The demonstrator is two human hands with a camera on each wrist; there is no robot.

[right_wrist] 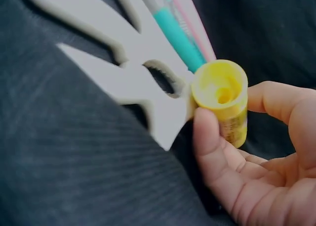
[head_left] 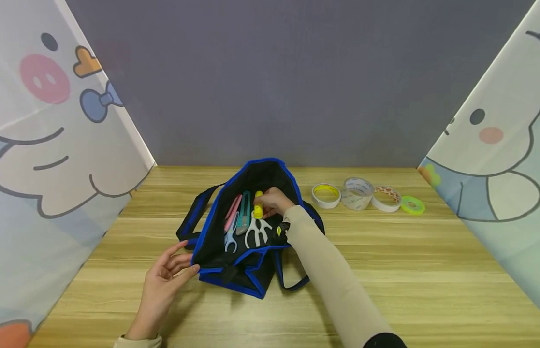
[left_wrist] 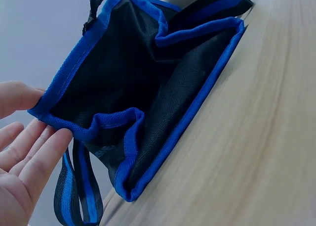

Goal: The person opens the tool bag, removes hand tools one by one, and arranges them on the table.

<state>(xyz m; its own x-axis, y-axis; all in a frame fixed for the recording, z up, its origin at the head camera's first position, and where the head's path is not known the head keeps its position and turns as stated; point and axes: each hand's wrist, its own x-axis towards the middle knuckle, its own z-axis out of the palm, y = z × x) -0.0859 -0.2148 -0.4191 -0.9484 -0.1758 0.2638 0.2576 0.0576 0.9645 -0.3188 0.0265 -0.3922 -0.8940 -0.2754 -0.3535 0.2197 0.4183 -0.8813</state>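
Observation:
A black cloth bag [head_left: 270,175] with blue edging lies on the table, its mouth facing me. My left hand [head_left: 165,275] pinches the bag's near left rim between thumb and fingers. Inside the bag, my right hand [head_left: 275,200] grips a yellow glue stick [right_wrist: 232,122] between thumb and fingers; its hollow end faces the right wrist camera. White-handled scissors [head_left: 254,232] lie just below the glue stick. To their left are a teal utility knife [head_left: 243,212], light-blue scissors [head_left: 230,239] and pink slim items [head_left: 232,212] whose kind I cannot tell.
To the right of the bag stand a white tape roll [head_left: 326,203], clear tape [head_left: 356,200], another white roll [head_left: 386,207] and a green roll [head_left: 419,207]. Bag straps [head_left: 193,217] spread at both sides. A grey panel [head_left: 287,87] closes off the back.

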